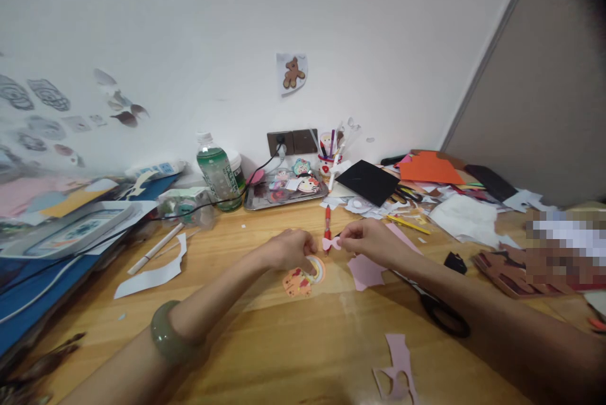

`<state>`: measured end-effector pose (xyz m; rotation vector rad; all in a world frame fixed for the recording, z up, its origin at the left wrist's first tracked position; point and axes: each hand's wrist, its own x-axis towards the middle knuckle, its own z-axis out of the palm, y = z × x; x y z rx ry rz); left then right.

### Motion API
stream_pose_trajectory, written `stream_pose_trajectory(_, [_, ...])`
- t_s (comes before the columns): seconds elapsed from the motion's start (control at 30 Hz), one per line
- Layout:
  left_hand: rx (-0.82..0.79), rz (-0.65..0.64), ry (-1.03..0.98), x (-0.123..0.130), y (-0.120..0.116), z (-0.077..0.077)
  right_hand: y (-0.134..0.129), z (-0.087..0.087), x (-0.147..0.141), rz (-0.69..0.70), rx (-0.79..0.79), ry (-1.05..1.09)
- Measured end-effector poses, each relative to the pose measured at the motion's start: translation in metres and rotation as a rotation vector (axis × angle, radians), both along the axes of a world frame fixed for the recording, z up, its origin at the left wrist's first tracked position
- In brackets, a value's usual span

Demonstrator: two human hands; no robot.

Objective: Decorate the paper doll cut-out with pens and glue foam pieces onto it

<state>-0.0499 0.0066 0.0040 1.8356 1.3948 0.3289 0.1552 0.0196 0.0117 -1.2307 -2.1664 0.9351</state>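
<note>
My right hand (pixel 367 241) pinches a small pink paper bow (pixel 331 243) between thumb and fingertips, above the wooden table. My left hand (pixel 291 250) hovers just left of it, thumb and fingers apart and nothing visible between them. Its thumb reaches down over an orange paper cutout with a rainbow (pixel 297 284); whether it touches cannot be made out. Behind the bow lies a red pen (pixel 327 219). A pink paper piece (pixel 367 271) lies below my right hand. Black-handled scissors (pixel 445 315) are partly hidden under my right forearm.
Pink paper scraps (pixel 400 370) lie at the front. Behind stand a green bottle (pixel 218 171), a metal tray (pixel 284 200) with cartoon cutouts and a pen cup (pixel 326 166). Black paper (pixel 368 181), orange paper (pixel 430 167) and a yellow pencil (pixel 408 224) lie right; a white pen (pixel 156 248) left.
</note>
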Motion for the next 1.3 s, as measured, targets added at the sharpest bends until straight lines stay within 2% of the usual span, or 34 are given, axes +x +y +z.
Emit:
stream_pose_trajectory(0.2, [-0.013,0.078,-0.036,0.0,-0.006,0.023,-0.012,0.022,0.002,-0.066,-0.131,0.158])
stream_pose_trajectory(0.27, [0.003,0.157,-0.203,0.002,-0.013,0.032,-0.015,0.034,0.002,-0.056,-0.124,0.23])
stream_pose_trajectory(0.4, [-0.003,0.344,-0.707,0.013,-0.03,0.046,-0.019,0.057,-0.004,0.002,-0.03,0.349])
stream_pose_trajectory(0.57, [0.064,0.384,-1.005,0.027,-0.048,0.059,-0.024,0.078,-0.019,0.02,0.055,0.386])
stream_pose_trajectory(0.77, [0.106,0.352,-1.108,0.028,-0.059,0.069,-0.029,0.081,-0.024,-0.015,0.065,0.389])
stream_pose_trajectory(1.03, [0.157,0.363,-1.168,0.031,-0.058,0.066,-0.031,0.078,-0.024,-0.065,0.146,0.407])
stream_pose_trajectory(1.17, [0.156,0.365,-1.228,0.032,-0.058,0.066,-0.033,0.079,-0.026,-0.058,0.129,0.46])
stream_pose_trajectory(1.3, [0.138,0.4,-1.203,0.033,-0.061,0.067,-0.037,0.083,-0.027,-0.051,0.107,0.481])
